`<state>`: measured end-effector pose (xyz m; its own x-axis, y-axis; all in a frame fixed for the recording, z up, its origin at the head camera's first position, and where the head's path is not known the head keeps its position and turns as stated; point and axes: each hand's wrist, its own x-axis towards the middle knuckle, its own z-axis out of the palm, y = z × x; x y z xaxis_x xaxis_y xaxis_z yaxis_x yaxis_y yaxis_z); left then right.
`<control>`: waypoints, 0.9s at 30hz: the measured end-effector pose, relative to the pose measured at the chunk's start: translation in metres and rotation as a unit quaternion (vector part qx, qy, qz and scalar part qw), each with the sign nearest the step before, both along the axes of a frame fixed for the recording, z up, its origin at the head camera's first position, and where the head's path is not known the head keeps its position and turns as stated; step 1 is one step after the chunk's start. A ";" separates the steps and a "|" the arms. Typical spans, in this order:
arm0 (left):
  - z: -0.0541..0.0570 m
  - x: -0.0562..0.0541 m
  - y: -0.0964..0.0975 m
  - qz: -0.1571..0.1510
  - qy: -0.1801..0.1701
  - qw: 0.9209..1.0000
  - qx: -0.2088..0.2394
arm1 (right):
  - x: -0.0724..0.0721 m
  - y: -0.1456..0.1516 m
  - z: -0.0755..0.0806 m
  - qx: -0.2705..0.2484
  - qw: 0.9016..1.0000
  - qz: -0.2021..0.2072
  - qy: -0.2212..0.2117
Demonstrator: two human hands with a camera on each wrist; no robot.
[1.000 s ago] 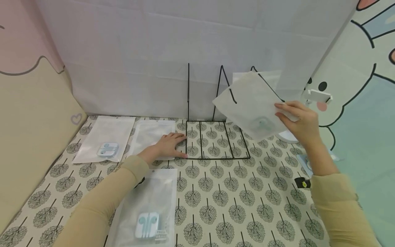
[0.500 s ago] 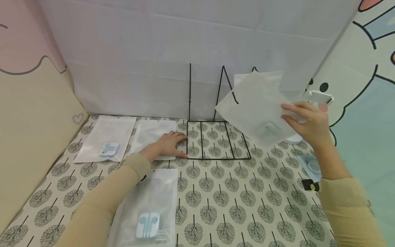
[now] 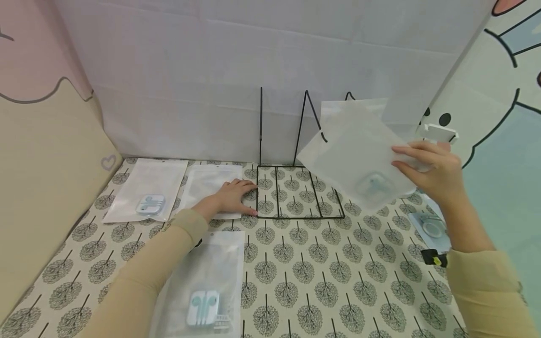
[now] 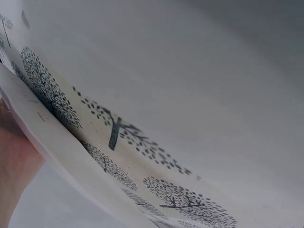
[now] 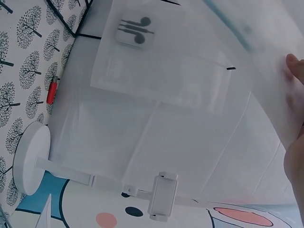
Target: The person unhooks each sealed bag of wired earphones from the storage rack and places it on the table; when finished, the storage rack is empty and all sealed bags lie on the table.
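Observation:
My right hand (image 3: 437, 171) pinches the right edge of a frosted plastic bag (image 3: 351, 150), which is tilted and raised above the table. Boxed earphones (image 3: 374, 185) show through its lower part. A black wire rack (image 3: 276, 192) stands ahead, and the tip of its middle prong overlaps the bag's left corner. Behind the held bag, another bag (image 5: 156, 76) with boxed earphones hangs by the rack's far prong. My left hand (image 3: 232, 197) lies low at the rack's left side, thumb and fingertips right at the base wire. In the left wrist view, pale sheeting hides most of the scene.
Frosted bags lie on the table: one at far left (image 3: 148, 183), one behind my left hand (image 3: 211, 176), one in front (image 3: 220, 263). A blister packet (image 3: 431, 230), a round white stand (image 5: 31, 159) and a red pen-like item (image 5: 52, 90) are at right.
My right hand has moved right and slightly down with the bag, uncovering more of the blister packet. My left hand keeps its place by the rack.

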<state>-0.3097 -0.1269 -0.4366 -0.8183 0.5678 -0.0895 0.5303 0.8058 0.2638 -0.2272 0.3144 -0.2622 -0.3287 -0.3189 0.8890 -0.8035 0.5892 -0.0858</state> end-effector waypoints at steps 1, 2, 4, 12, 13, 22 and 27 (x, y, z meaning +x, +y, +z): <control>0.000 0.000 0.000 0.001 0.000 1.000 0.000 | 0.001 0.000 0.000 0.000 1.000 0.000 0.000; 0.000 0.001 0.000 0.002 0.000 1.000 0.001 | 0.003 0.000 0.001 -0.001 1.000 0.001 0.000; 0.000 0.001 0.000 0.003 0.001 1.000 0.002 | 0.006 -0.002 0.002 -0.004 1.000 0.006 0.000; 0.001 0.003 -0.001 0.004 0.001 1.000 -0.001 | 0.020 -0.011 0.009 -0.016 0.999 0.034 -0.003; 0.001 0.003 -0.001 0.004 0.002 1.000 -0.001 | 0.022 -0.012 0.010 -0.019 0.999 0.038 -0.003; 0.002 0.003 -0.002 0.003 0.001 1.000 0.004 | 0.030 -0.013 0.013 -0.033 0.998 0.052 0.002; 0.001 0.002 -0.002 0.003 0.003 1.000 0.001 | 0.033 -0.014 0.016 -0.036 0.997 0.061 -0.001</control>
